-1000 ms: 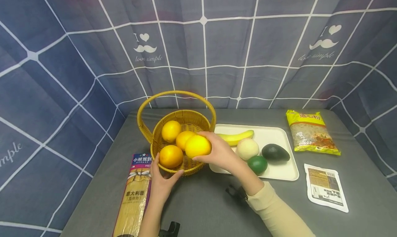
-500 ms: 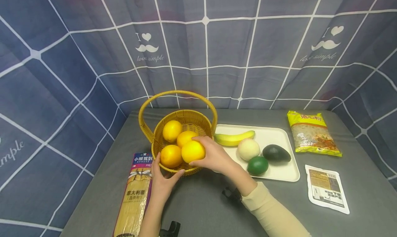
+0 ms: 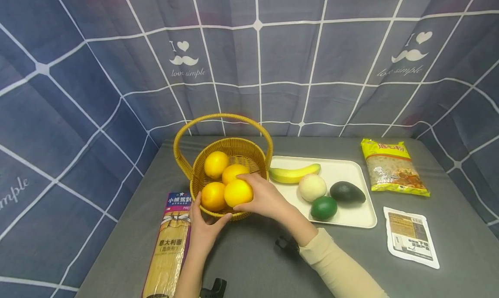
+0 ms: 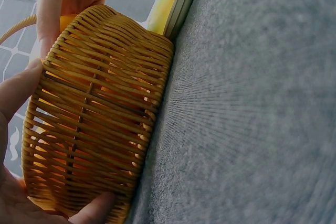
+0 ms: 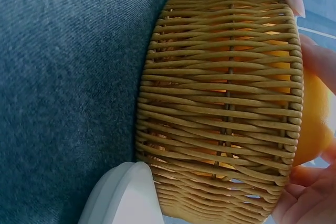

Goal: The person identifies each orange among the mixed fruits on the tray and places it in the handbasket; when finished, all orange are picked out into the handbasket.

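Observation:
A yellow wicker basket [image 3: 243, 146] with a tall arched handle stands at centre left of the head view. My right hand [image 3: 269, 198] holds an orange [image 3: 238, 192] between thumb and fingers, low inside the basket's front right. Beside it in the basket lie three other oranges [image 3: 216, 164]. At the front left rim, my left hand [image 3: 204, 231] grips the basket, thumb and fingers spread around its wall. In the left wrist view, fingers [image 4: 16, 93] rest at the woven rim. The right wrist view shows the held orange [image 5: 312, 124] bulging above the rim.
A cream tray [image 3: 360, 218] right of the basket bears a banana [image 3: 295, 174], a pale round fruit [image 3: 312, 187], a green fruit [image 3: 324, 208] and an avocado [image 3: 347, 192]. A spaghetti pack [image 3: 167, 246], a yellow pasta bag [image 3: 393, 167] and a white pouch [image 3: 411, 237] lie around.
My right hand has carried the orange left and down into the basket, beside the front orange. My left hand has stayed at the rim.

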### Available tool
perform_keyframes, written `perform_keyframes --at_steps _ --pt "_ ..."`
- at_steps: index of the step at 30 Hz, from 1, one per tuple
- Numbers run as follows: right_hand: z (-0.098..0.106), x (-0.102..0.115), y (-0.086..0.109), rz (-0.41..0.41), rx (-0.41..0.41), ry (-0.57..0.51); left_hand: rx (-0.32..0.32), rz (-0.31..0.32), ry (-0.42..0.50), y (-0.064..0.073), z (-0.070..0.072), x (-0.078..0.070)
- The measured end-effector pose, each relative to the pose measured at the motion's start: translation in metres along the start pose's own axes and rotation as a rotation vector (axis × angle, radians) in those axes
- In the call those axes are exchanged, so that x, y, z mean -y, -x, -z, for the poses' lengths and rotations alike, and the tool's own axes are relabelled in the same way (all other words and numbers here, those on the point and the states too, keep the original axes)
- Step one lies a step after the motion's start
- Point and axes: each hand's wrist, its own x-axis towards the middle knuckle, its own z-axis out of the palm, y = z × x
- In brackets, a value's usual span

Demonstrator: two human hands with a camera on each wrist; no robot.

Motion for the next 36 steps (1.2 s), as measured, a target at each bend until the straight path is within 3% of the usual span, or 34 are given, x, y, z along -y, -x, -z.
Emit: perform_keyframes --at_steps 19,36 --pt "-0.0021 0.0022 -0.0041 -0.028 0.068 0.047 -0.008 -0.011 -0.014 0.0028 0.0003 -0.0030" --pt "-0.0036 0.0032 -0.0017 -0.024 0.046 0.050 -0.021 -0.031 -0.014 -0.0001 -0.0008 0.0010"
